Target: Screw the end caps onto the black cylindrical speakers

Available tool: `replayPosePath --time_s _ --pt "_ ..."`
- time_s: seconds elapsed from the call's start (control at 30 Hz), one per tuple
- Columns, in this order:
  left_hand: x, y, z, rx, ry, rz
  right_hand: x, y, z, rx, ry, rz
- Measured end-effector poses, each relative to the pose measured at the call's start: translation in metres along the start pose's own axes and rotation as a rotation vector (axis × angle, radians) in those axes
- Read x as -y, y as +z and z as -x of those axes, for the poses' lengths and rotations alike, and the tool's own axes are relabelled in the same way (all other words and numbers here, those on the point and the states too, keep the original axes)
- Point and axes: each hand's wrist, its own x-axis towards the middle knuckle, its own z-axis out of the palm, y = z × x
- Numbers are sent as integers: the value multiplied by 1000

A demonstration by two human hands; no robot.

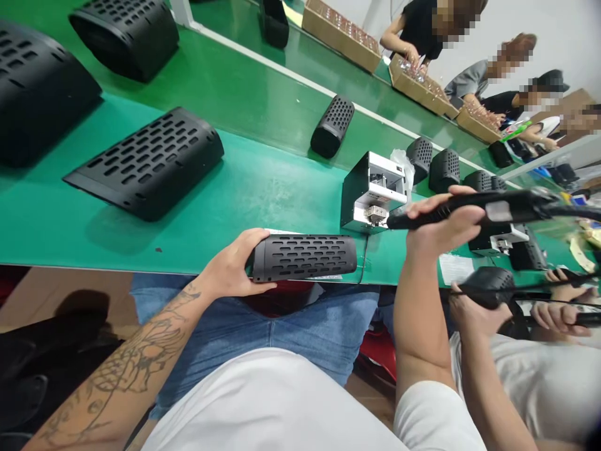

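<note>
My left hand (239,266) grips one end of a black slotted housing (307,257), which lies lengthwise at the front edge of the green bench. Raised to the right, my right hand (444,219) is closed around a black electric screwdriver (462,208) with its cable trailing off to the right. The screwdriver's tip points left, at the front of a small black-and-white screw feeder (374,191). Whether the tip touches the feeder I cannot tell. Part of a white sheet shows behind and below the housing.
Another slotted housing (154,160) lies on the bench at left, with larger-looking ones (126,34) beyond. One more housing (332,125) sits behind the feeder. At right a co-worker's hands (483,313) hold a housing. People work across the bench beside cardboard boxes (342,34).
</note>
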Motion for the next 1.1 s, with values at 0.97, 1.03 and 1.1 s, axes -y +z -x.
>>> replayPosePath --time_s 0.97,1.03,1.1 --pt "4 7 -3 -53 54 41 71 64 107 578 273 -465" --pt "3 7 -3 -61 61 49 71 67 106 569 300 -471" --pt "3 7 -4 -66 64 46 73 69 107 561 319 -469"
